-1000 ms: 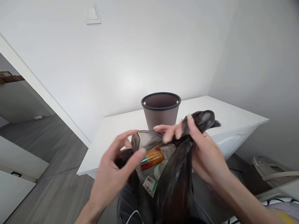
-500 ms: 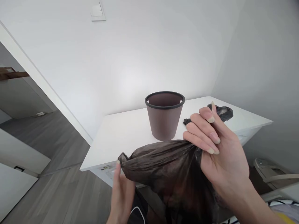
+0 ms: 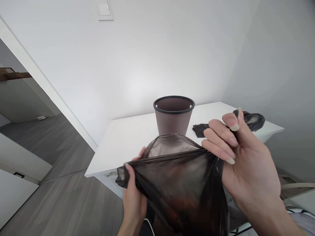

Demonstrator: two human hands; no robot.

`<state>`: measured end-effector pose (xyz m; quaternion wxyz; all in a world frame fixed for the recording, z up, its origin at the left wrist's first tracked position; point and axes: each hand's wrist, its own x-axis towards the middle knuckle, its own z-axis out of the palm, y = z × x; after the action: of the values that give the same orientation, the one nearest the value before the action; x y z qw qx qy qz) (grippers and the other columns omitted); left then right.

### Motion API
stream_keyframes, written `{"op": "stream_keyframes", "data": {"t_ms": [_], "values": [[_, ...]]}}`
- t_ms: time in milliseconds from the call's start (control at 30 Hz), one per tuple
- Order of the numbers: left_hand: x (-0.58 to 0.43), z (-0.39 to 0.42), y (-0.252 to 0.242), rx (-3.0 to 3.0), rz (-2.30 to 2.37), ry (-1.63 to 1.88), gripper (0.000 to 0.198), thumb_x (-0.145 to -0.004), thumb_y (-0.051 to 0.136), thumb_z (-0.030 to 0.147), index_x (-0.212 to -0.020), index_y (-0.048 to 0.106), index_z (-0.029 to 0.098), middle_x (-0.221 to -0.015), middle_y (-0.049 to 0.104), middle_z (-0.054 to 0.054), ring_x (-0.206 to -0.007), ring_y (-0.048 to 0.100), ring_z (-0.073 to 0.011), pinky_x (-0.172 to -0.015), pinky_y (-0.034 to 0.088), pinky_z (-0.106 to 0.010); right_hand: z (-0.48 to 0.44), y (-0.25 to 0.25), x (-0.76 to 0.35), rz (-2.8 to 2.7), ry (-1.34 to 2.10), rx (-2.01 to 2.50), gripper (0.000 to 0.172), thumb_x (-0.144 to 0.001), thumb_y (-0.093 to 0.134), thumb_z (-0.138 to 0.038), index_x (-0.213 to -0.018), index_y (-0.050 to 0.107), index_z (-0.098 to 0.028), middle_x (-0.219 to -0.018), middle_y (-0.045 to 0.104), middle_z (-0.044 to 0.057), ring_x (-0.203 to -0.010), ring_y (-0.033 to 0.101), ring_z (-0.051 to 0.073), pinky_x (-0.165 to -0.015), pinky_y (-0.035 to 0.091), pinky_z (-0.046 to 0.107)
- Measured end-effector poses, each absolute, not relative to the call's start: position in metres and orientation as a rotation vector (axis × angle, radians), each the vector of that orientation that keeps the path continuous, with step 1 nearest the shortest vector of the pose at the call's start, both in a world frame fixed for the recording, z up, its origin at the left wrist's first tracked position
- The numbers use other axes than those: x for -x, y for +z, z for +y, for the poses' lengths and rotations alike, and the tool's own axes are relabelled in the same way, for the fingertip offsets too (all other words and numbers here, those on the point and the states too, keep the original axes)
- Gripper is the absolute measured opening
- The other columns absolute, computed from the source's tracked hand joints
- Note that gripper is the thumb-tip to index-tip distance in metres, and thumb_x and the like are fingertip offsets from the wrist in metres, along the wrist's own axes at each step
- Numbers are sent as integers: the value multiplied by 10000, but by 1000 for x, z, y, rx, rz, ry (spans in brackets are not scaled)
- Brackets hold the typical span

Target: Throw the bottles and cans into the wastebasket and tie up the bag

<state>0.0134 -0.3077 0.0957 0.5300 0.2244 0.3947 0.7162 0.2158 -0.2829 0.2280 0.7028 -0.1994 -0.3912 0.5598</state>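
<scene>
A thin black plastic trash bag (image 3: 177,186) is stretched between my hands, its mouth partly spread and see-through at the far edge. My left hand (image 3: 134,191) grips the left end of its rim, thumb on the near side. At the other end, my right hand (image 3: 238,157) holds the rim, fingers curled and palm toward me. Just beyond the bag stands a brown bin (image 3: 173,123) with a dark rim, upright, its lower part hidden by the bag. A black plastic bunch (image 3: 254,122) shows past my right fingertips; whether it belongs to the held bag I cannot tell.
The bin stands on a white table (image 3: 123,141) against a white wall. Folded black plastic (image 3: 200,130) lies on the table to the bin's right. A light switch (image 3: 105,10) is on the wall, and a doorway opens at the left. White cables run at the lower right.
The bag's mouth has spread from a bunched strip into a wider opening. My left hand has shifted its grip on the rim, and my right hand has moved right and slightly down.
</scene>
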Motion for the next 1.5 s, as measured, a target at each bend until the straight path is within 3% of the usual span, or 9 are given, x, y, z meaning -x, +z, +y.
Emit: {"op": "stream_keyframes", "data": {"t_ms": [100, 167, 300, 433, 567, 900, 1133, 1400, 1500], "values": [[-12, -299, 134, -523, 813, 1822, 310, -899, 735, 581, -938, 669, 281, -1207, 763, -8, -1189, 703, -223, -1054, 571, -373, -279, 216, -218, -867, 1272, 463, 381, -976, 649, -580, -792, 517, -275, -620, 237, -65, -466, 146, 115, -354, 237, 253], [-14, -297, 154, -570, 767, 1852, 344, -904, 738, 569, -865, 582, 265, -845, 723, 44, -848, 720, -152, -996, 590, -370, -277, 205, -218, -902, 1282, 470, 386, -976, 623, -616, -810, 542, -277, -623, 242, -65, -468, 162, 110, -362, 226, 245], [-19, -296, 172, -774, 776, 1829, 410, -928, 714, 571, -814, 497, 242, -539, 330, 102, -491, 369, -80, -746, 576, -275, -273, 183, -220, -1026, 1176, 520, 431, -990, 570, -641, -793, 595, -258, -615, 254, -48, -490, 186, 112, -394, 164, 257], [-22, -293, 181, -842, 785, 1712, 508, -899, 751, 561, -725, 421, 215, -590, 208, 94, -481, 178, -69, -456, 326, -173, -270, 175, -222, -1196, 1198, 703, 456, -972, 602, -643, -773, 595, -232, -630, 287, -38, -535, 203, 117, -433, 179, 271], [-33, -291, 186, -828, 837, 1368, 623, -823, 781, 630, -683, 328, 226, -587, 150, 112, -468, 99, -54, -408, 181, -193, -262, 177, -215, -1271, 1415, 788, 521, -957, 599, -678, -715, 490, -229, -622, 239, -62, -529, 180, 107, -420, 201, 255], [-37, -289, 173, -1274, 1135, 1073, 549, -792, 855, 469, -1266, 692, 244, -549, 359, 105, -549, 375, -100, -584, 388, -244, -262, 173, -204, -1967, 1153, 923, 333, -1051, 492, -385, -758, 487, -227, -688, 547, -10, -610, 413, 144, -532, 324, 271], [-36, -282, 165, -1250, 1197, 1163, 298, -872, 775, 492, -899, 775, 195, -660, 595, -3, -696, 574, -160, -669, 466, -288, -262, 170, -205, -1995, 1206, 1002, 408, -1059, 496, -414, -706, 410, -228, -634, 461, -24, -581, 342, 132, -511, 260, 279], [-34, -276, 168, -1059, 1086, 1314, 591, -810, 835, 524, -593, 386, 207, -524, 225, 92, -509, 204, -63, -482, 207, -243, -250, 168, -223, -1756, 1756, 733, 444, -1022, 536, -620, -908, 568, -192, -701, 367, -56, -599, 291, 94, -543, 322, 243], [-32, -277, 170, -1097, 1122, 1282, 502, -809, 828, 565, -687, 512, 194, -535, 259, 94, -517, 219, -62, -484, 186, -233, -248, 156, -228, -1612, 1764, 618, 398, -1043, 526, -583, -962, 593, -199, -661, 308, -80, -570, 299, 95, -635, 443, 278]]}}
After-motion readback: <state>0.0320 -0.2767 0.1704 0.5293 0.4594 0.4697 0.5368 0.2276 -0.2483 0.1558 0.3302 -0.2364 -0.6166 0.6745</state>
